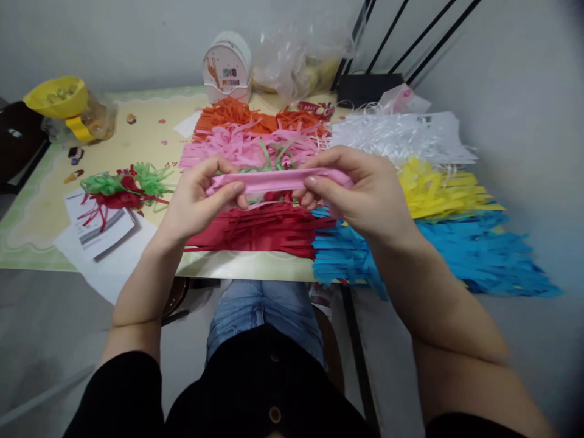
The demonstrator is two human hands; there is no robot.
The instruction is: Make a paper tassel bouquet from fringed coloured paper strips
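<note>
Pink strip (271,181), seemingly paper, stretches from left hand (196,198) to right hand (367,191).

The left hand (195,196) and the right hand (367,187) point inward toward each other, thumbs (229,193) set opposite curled fingers (218,163) in a pinch, the left forearm (145,283) and right forearm (424,292) slanting outward behind the hands.

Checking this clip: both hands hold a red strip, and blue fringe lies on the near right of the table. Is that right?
Not quite: the head view shows the left hand and right hand holding a pink strip, not a red one. The blue fringe does lie there.
</note>
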